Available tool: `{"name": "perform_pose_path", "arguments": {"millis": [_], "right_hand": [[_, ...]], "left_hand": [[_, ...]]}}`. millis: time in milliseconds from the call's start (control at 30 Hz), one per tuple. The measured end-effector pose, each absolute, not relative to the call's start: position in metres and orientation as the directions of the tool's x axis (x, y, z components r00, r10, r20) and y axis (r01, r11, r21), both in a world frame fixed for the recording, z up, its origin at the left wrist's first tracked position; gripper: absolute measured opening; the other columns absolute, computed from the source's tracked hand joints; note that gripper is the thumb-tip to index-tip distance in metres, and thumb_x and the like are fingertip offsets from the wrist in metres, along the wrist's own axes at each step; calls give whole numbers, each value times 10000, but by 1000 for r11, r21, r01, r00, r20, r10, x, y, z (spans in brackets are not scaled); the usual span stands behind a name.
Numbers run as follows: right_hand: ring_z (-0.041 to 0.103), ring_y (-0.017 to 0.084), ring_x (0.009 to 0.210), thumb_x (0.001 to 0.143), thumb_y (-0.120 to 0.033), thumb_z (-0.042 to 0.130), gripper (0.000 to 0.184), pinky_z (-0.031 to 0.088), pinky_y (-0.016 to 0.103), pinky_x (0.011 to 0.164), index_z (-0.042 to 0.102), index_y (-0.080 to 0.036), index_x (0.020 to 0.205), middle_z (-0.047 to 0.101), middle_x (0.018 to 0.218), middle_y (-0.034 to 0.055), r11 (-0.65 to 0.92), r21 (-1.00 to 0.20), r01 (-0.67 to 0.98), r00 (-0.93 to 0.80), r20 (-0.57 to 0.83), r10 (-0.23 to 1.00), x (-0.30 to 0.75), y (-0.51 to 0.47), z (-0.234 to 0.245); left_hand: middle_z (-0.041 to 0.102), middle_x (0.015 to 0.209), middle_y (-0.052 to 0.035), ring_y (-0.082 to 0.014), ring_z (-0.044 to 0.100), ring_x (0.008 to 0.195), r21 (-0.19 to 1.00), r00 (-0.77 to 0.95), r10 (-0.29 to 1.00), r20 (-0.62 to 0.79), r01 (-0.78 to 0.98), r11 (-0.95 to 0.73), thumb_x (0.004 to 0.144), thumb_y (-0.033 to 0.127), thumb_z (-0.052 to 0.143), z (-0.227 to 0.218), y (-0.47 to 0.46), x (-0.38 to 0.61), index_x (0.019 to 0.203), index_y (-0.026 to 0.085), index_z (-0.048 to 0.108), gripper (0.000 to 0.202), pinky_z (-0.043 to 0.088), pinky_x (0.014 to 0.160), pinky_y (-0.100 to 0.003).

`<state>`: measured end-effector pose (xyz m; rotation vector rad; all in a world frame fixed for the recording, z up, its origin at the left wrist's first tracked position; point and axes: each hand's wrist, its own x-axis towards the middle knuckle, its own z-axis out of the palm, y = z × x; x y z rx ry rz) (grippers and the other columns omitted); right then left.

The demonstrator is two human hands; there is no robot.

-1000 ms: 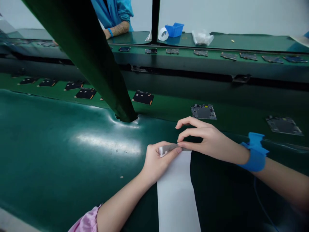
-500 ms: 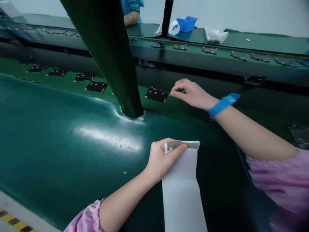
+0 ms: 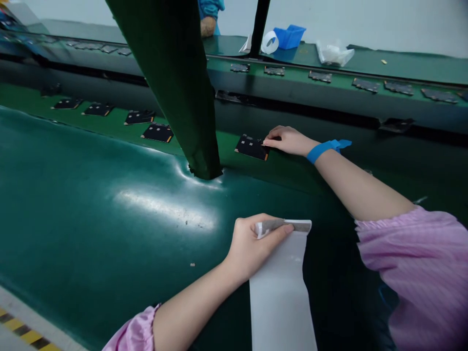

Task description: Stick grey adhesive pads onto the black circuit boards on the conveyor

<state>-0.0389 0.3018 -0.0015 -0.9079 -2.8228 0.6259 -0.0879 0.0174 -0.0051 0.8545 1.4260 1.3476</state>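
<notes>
My left hand (image 3: 252, 246) is closed around the folded top end of a long strip of white liner paper (image 3: 281, 297), thumb across the front. The strip hangs down towards me past the bottom of the view. My right hand (image 3: 290, 140), with a blue wrist band (image 3: 325, 150), has thumb and finger pinched at the right part of a black circuit board (image 3: 252, 147). The board lies flat on the green belt (image 3: 288, 175). Anything between those fingertips is too small to make out.
A dark green post (image 3: 183, 87) rises between me and the belt. More black boards (image 3: 157, 132) lie left of it. Across the line are a row of boards (image 3: 320, 76), a blue bin (image 3: 289, 36), a white roll (image 3: 269, 42), a plastic bag (image 3: 333, 52) and a person's arm (image 3: 208, 25).
My right hand has come down from beside the black board onto its right part. The near boards have shifted slightly right relative to the post. My left hand keeps its grip on the strip.
</notes>
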Motion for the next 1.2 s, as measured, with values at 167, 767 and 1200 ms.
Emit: {"name": "perform_pose_path", "arguments": {"millis": [167, 767, 1200], "right_hand": [[599, 320, 933, 816, -435, 540, 296, 497, 475, 810, 710, -193, 820, 670, 1016, 139, 721, -429, 544, -799, -2, 601, -32, 303, -4], [535, 355, 1148, 585, -541, 754, 957, 443, 494, 947, 376, -181, 1387, 563, 1270, 169, 786, -429, 444, -876, -23, 482, -42, 273, 13], [486, 363, 1200, 670, -531, 713, 678, 443, 547, 957, 482, -275, 1254, 484, 1272, 121, 643, -605, 470, -714, 167, 680, 78, 229, 9]], "left_hand": [[710, 696, -23, -158, 621, 639, 982, -289, 940, -179, -110, 153, 739, 313, 710, -5, 17, -87, 689, 186, 720, 137, 452, 565, -245], [691, 680, -28, -161, 614, 642, 986, -290, 944, -159, -84, 141, 736, 340, 712, -5, 16, -88, 666, 173, 701, 182, 447, 566, -247], [676, 640, -21, -155, 587, 599, 982, -322, 928, -185, -81, 168, 711, 341, 722, -3, 18, -87, 627, 175, 693, 188, 441, 536, -247]]}}
